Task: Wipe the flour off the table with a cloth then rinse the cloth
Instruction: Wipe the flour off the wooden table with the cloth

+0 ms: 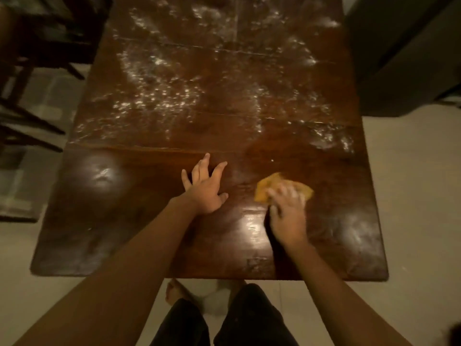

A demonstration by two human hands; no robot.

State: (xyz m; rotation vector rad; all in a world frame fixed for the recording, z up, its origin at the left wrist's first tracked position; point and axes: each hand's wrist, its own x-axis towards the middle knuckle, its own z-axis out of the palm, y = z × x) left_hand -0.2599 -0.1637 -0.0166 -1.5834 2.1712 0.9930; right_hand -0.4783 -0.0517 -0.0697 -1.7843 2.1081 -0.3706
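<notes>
head view: i'm looking straight down on a dark wooden table (159, 236), glossy, with lamp glare near its front edge. flour (159, 101) lies in white smears and specks over the far and middle boards, with another patch at the right edge. my left hand (205, 189) lies flat on the wood, fingers spread wide, holding nothing. my right hand (287, 216) presses down on a yellow cloth (264, 188), fingers splayed over it; part of the cloth shows beyond the fingertips, flat on the table near the front, right of centre. the hand and cloth are blurred. below the table edge i see dark trousers and a bare foot (174, 293) on the pale floor. dark chairs (32, 71) stand at left.
</notes>
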